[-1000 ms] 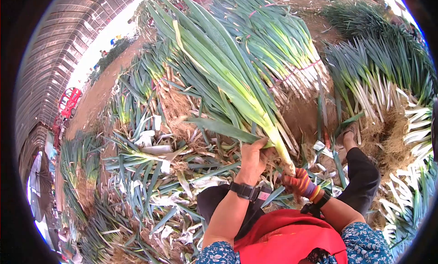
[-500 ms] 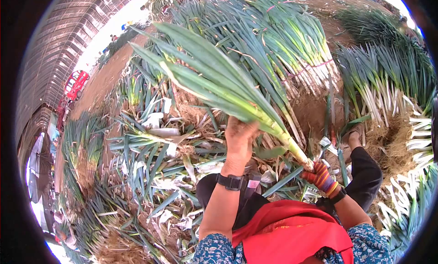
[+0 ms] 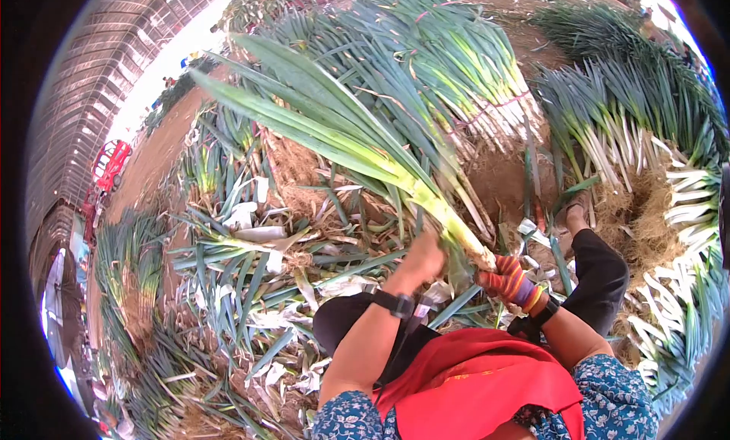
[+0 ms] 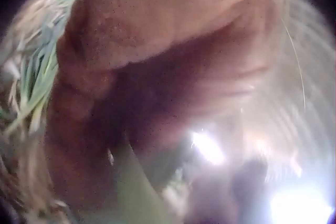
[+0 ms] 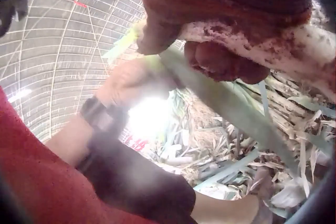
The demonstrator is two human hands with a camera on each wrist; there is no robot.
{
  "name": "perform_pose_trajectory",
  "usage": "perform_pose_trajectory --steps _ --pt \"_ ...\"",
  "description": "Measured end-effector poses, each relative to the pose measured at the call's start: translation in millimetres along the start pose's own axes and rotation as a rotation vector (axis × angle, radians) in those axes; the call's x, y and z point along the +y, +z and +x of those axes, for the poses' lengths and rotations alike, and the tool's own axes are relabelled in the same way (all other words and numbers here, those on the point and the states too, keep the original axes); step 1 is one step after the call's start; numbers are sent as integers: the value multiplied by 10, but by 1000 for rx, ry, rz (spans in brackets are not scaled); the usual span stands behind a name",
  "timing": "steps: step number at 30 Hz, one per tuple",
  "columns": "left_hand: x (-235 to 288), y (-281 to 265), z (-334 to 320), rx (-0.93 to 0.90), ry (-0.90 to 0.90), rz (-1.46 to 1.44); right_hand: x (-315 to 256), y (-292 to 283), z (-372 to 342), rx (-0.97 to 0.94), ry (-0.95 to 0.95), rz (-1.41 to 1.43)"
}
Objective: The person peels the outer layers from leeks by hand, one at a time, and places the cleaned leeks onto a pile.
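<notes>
Green and thick, the leek point(image 3: 432, 201) slants toward the far left above scattered leaf scraps point(image 3: 304, 286); the gloved right hand point(image 3: 511, 282) grips its root end, while the blurred left hand point(image 3: 423, 257) curls round a loose leaf point(image 5: 226, 106). Tied leeks point(image 3: 490, 109) lie beyond, on the far side.

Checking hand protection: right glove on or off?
On: the head view shows the striped glove around the right hand, which grips the leek.

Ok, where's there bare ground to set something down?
There's a dirt patch between the tied onions' root ends and the foot, and a dirt strip between the red vehicle and the onion bundles nearest it. It's crowded beside the left hand, with leaf scraps, and along the right edge, with white-stemmed onions.
</notes>
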State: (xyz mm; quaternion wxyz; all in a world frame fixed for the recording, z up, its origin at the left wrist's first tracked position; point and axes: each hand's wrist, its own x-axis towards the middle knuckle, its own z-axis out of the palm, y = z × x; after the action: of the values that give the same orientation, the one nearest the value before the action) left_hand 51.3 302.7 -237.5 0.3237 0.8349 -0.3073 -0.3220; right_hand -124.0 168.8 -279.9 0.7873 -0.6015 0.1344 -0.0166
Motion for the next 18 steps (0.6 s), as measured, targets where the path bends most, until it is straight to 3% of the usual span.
perform_pose_trajectory --steps 2,3,4,6,7,8,10,12,14,16,18 --pt "-376 494 28 -221 226 296 -19 -80 38 -4 -4 -19" --pt "-225 518 -32 -420 126 436 -196 23 31 39 -44 -23" --pt "-194 465 -30 -424 127 443 -267 9 45 43 -47 -17" --pt "-162 277 12 119 257 -231 -323 -40 47 96 -66 -259" --pt "-40 80 -18 199 214 -565 -146 -225 81 120 47 -529" --pt "57 -143 -41 281 166 -899 -98 -221 63 115 48 -531" --pt "14 -447 4 381 356 -1214 42 -153 7 72 -111 -287" --pt "-130 -482 40 417 278 -1272 378 -261 -6 -1 -32 -394" --pt "-201 -448 42 435 197 -1327 203 -193 43 -25 -46 -622" --pt "-181 -332 30 405 186 -1324 31 -133 223 124 -518 -1005" --pt "-73 -288 -35 327 226 -1318 -235 43 510 30 -443 -591"
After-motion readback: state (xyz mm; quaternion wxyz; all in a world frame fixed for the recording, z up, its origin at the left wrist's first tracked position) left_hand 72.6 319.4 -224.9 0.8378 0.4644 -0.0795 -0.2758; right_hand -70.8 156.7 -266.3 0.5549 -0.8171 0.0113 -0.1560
